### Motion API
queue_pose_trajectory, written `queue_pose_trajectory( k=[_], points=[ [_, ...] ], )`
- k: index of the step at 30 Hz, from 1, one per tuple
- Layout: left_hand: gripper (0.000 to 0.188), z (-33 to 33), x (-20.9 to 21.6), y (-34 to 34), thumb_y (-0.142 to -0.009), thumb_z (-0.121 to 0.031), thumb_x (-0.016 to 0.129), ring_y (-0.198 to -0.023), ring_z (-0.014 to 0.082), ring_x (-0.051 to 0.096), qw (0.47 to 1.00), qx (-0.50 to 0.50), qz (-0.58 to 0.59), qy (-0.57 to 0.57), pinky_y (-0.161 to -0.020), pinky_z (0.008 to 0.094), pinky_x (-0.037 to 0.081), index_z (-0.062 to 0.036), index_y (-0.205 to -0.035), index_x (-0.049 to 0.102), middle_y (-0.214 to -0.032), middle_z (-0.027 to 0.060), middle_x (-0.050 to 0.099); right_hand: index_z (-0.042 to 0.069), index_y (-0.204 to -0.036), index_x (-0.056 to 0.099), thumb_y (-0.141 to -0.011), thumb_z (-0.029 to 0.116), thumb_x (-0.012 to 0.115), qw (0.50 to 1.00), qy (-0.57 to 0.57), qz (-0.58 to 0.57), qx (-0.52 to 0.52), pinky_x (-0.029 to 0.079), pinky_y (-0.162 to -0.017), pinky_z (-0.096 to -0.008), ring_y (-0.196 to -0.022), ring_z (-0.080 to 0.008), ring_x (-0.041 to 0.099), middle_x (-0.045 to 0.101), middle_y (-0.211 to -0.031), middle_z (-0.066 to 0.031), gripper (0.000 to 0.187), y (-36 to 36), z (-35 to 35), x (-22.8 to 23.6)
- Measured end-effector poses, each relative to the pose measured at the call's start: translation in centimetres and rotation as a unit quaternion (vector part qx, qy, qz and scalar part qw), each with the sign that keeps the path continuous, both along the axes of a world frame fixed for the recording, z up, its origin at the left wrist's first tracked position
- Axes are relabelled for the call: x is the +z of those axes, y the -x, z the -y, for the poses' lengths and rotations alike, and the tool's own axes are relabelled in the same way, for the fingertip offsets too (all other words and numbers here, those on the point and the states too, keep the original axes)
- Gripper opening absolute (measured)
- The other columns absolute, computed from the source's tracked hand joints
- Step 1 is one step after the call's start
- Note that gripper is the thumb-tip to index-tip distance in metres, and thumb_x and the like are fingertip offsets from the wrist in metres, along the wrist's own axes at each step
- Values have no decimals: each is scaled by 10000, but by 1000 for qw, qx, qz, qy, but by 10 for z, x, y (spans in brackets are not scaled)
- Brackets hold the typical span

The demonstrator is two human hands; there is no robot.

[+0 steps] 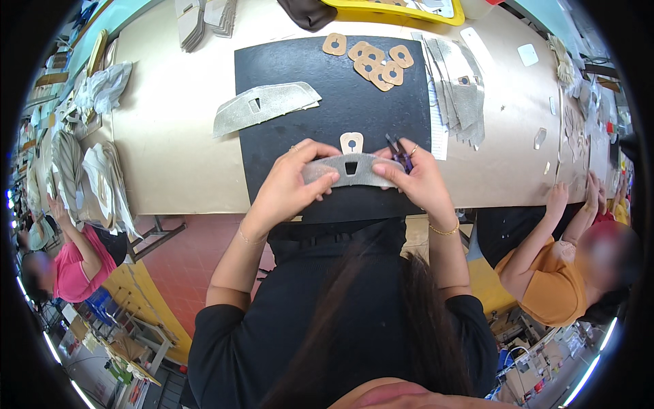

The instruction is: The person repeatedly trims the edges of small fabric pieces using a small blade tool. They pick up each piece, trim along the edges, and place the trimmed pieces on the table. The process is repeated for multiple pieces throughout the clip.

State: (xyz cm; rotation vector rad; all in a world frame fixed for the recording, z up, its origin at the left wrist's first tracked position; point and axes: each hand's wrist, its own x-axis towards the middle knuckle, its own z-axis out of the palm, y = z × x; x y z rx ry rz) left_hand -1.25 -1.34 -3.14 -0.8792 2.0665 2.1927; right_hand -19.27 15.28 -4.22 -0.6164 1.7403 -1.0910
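Between both hands is a grey curved flat piece [364,163] with a small square hole, held at the near side of a black mat [286,163]. My left hand [289,178] pinches its left end, thumb on top. My right hand [424,178] grips the right end and also keeps small purple-handled snips [402,158] between its fingers. Just beyond the grey piece's far edge shows a small tan tab [351,140] with a keyhole-shaped slot; whether it touches the grey piece I cannot tell. A stack of similar grey pieces [279,103] lies at the mat's left.
Several brown tabs [371,61] lie at the mat's far side. Right of it are layered grey pieces [456,88]. A yellow tray [409,12] stands at the back. White bundles [105,177] hang at the left; people in pink [85,262] and orange [555,286] sit either side.
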Motion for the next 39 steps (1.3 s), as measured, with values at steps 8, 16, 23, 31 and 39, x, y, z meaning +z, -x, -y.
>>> queue_pose_trajectory(
  k=[8,16,23,31,39],
  points=[
    [302,7,-13,16,-875,-74,710,-657,81,653,996,72,41,-17,-570,221,554,0,-1161,645,-942,73,684,12,-1034,688,-840,171,771,993,-12,-106,-56,476,-531,-241,-579,-65,574,677,-746,-53,264,3,16,-2],
    [279,4,-16,17,-879,-73,699,-600,79,644,995,81,58,11,-524,218,532,6,-1142,650,-942,94,693,17,-991,709,-832,173,772,988,-26,-151,-29,437,-532,-233,-552,-71,538,651,-699,-48,231,8,21,-6],
    [276,4,-16,19,-879,-73,691,-580,86,640,994,88,65,20,-505,219,528,22,-1134,642,-1009,131,684,17,-984,716,-823,178,774,983,-30,-180,-14,448,-577,-256,-607,-110,568,660,-732,-79,234,9,25,-4],
    [268,5,-16,20,-881,-75,687,-575,84,634,993,80,74,34,-497,215,523,25,-1126,640,-1014,134,684,10,-991,708,-824,185,767,980,-37,-196,-5,491,-627,-300,-655,-196,639,697,-805,-147,249,9,27,1],
    [264,0,-11,17,-881,-75,686,-572,78,627,993,81,85,29,-487,213,517,27,-1121,641,-1005,131,682,18,-975,708,-815,189,788,977,-12,-214,-11,442,-576,-243,-614,-80,537,650,-708,-42,247,4,22,0]
  ],
)
